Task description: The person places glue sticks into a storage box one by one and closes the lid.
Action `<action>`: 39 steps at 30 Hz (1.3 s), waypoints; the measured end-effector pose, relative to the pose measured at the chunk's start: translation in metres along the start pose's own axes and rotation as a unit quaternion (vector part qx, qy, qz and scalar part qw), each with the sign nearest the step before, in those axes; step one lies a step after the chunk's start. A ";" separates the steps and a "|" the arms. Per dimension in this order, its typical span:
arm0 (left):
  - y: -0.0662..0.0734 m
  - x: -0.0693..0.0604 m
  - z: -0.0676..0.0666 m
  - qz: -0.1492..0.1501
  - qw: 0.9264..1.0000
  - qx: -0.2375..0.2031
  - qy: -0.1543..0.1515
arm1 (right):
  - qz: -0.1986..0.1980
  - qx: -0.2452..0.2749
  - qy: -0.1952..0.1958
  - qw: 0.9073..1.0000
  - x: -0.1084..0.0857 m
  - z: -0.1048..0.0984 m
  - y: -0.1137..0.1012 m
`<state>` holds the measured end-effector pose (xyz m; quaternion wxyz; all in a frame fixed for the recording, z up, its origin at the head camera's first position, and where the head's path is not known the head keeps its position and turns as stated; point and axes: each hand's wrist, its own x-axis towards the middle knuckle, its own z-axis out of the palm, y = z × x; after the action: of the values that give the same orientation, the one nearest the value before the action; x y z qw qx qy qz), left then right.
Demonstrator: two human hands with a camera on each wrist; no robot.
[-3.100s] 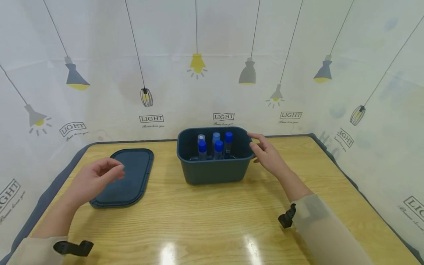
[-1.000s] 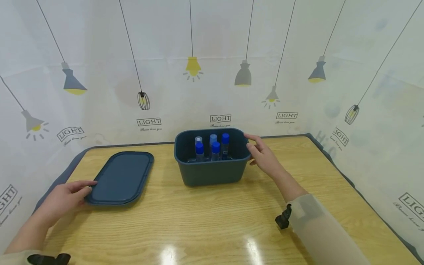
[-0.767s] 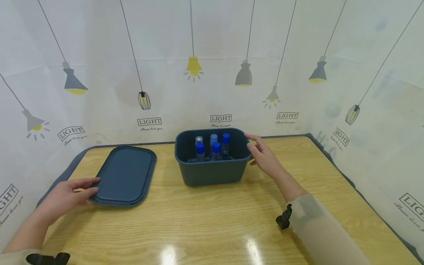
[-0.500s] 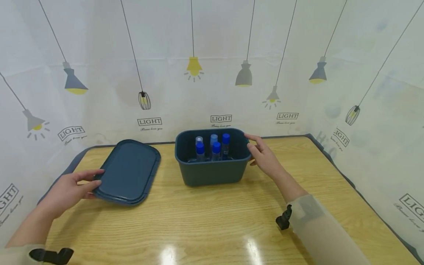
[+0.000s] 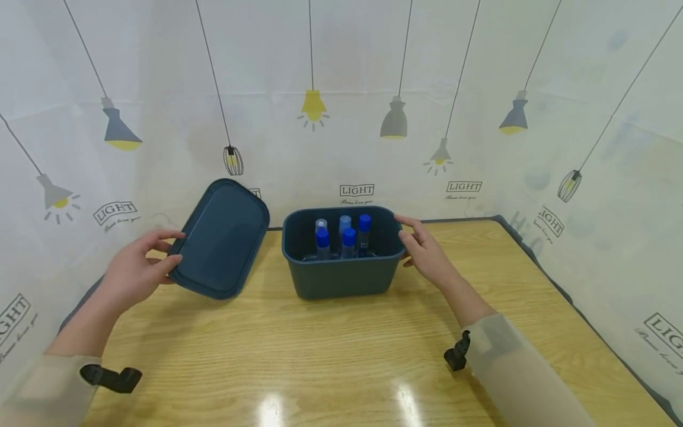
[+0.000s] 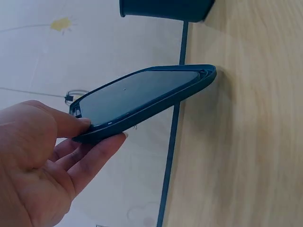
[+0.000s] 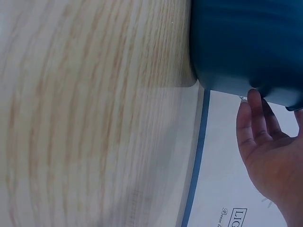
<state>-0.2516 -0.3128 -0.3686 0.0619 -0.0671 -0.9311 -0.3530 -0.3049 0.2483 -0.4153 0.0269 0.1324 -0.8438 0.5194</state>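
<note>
My left hand [image 5: 136, 270] pinches the left edge of a dark blue-green lid [image 5: 224, 237], thumb on one face and fingers on the other. In the left wrist view the lid [image 6: 142, 94] is tilted and clear of the table. To its right stands a matching open bin [image 5: 347, 279], holding several upright clear tubes with blue caps [image 5: 364, 222]. My right hand [image 5: 432, 255] rests against the bin's right end, index finger and thumb at the rim. In the right wrist view its fairly straight fingers [image 7: 255, 113] touch the outer wall. The tubes' lower ends are hidden.
Both lid and bin are over a wooden table [image 5: 331, 356] with a dark strip along its back edge. A pale curtain [image 5: 352, 53] printed with hanging lamps surrounds the back and sides, close behind the bin.
My left hand came down to the lid's near left edge, took hold of it, and lifted it off the table, up and rightward, tilting it. My right hand stays at the bin.
</note>
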 end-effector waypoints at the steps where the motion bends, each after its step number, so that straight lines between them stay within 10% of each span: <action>1: 0.003 0.004 0.000 0.003 1.000 -0.001 0.002 | 0.001 0.000 0.000 1.000 0.000 0.000 0.000; 23: 0.084 0.072 0.030 0.099 0.992 -0.008 0.076 | 0.006 -0.006 0.003 1.000 0.002 0.000 0.002; 39: 0.137 0.105 0.058 0.237 0.966 0.026 0.098 | 0.011 -0.014 0.000 1.000 0.004 -0.001 0.003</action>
<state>-0.3360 -0.1642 -0.3053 0.2369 -0.2488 -0.8870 -0.3084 -0.3092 0.2497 -0.4172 0.0229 0.1228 -0.8525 0.5076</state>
